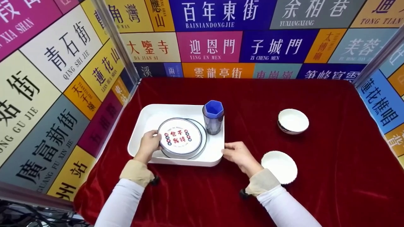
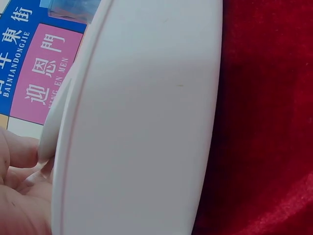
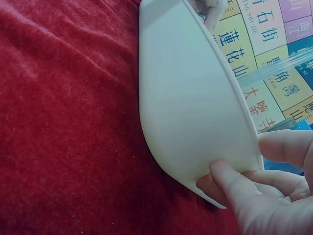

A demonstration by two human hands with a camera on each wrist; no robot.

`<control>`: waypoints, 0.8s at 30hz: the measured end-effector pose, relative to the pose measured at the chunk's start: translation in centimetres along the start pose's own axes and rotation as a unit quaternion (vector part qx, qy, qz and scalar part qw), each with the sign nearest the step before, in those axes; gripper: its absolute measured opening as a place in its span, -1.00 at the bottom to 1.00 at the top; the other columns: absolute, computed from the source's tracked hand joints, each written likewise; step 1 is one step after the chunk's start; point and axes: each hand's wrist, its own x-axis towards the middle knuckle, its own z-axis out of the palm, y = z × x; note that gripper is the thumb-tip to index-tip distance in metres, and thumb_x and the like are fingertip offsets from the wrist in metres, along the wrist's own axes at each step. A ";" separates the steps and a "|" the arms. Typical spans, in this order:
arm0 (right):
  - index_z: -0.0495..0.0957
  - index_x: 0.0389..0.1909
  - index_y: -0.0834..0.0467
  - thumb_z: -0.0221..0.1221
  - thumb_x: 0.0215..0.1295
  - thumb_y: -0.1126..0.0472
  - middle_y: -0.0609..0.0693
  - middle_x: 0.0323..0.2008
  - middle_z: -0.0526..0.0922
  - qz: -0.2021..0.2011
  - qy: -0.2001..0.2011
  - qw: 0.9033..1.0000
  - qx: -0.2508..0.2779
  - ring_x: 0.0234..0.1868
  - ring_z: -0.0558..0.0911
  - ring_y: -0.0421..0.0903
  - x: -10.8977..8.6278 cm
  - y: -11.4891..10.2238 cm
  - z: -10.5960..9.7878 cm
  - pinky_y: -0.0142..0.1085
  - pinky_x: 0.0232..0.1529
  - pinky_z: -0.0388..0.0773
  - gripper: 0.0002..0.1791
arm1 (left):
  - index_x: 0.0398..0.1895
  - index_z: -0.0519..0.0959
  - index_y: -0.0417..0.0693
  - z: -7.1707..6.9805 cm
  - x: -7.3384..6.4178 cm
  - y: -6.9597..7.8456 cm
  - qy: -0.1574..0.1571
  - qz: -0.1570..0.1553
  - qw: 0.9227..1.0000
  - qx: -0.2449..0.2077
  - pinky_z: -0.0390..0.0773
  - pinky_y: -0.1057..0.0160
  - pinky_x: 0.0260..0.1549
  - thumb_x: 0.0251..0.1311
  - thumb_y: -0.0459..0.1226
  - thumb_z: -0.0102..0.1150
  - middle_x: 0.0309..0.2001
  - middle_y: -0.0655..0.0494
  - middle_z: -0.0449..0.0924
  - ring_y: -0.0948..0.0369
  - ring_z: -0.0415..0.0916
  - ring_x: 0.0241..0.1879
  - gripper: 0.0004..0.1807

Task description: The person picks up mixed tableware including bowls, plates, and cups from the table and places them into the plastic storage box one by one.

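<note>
In the head view my left hand (image 1: 149,145) pinches the left rim of a white plate (image 1: 180,136) with red and blue print and a dark edge line. This plate is above a second plate (image 1: 202,148), mostly hidden beneath it, in a white rectangular tray (image 1: 143,126). My right hand (image 1: 239,155) grips the tray's near right corner; in the right wrist view its thumb (image 3: 222,171) lies against the outer wall, with a finger at the rim. A blue hexagonal cup (image 1: 214,108) is nested in a dark see-through cup (image 1: 213,125) at the tray's right side.
Two white bowls (image 1: 293,120) (image 1: 279,167) stand on the red cloth (image 1: 341,151) to the right of the tray, the nearer one partly behind my right forearm. Printed panels (image 1: 210,47) with street names wall in the back and both sides.
</note>
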 end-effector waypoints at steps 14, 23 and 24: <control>0.35 0.33 0.51 0.09 0.39 0.44 0.42 0.28 0.49 0.000 -0.001 1.000 -0.004 0.32 0.51 0.22 0.0 0.0 0.1 -0.10 0.31 0.52 -0.49 | 0.34 0.37 -0.41 0.1 0.2 -0.2 -0.018 -0.019 0.998 0.061 0.68 0.37 -0.46 0.47 -0.33 -0.15 -0.26 -0.07 0.54 0.30 0.52 -0.47 -0.54; 0.35 0.32 0.51 0.09 0.38 0.46 0.43 0.28 0.48 -0.004 -0.003 1.000 0.001 0.32 0.50 0.25 -0.2 -0.1 0.1 -0.10 0.30 0.53 -0.50 | 0.39 0.28 -0.46 0.2 0.3 -0.1 -0.055 -0.046 0.994 0.088 0.75 0.26 -0.17 0.48 -0.29 -0.13 -0.02 -0.21 0.52 0.19 0.61 -0.27 -0.47; 0.36 0.32 0.50 0.09 0.38 0.46 0.43 0.28 0.48 -0.003 -0.002 1.000 0.003 0.32 0.50 0.24 -0.2 0.0 0.1 -0.10 0.30 0.52 -0.50 | 0.38 0.28 -0.47 0.2 0.2 -0.1 -0.055 -0.045 0.993 0.094 0.75 0.25 -0.14 0.48 -0.28 -0.12 0.00 -0.22 0.52 0.18 0.62 -0.24 -0.48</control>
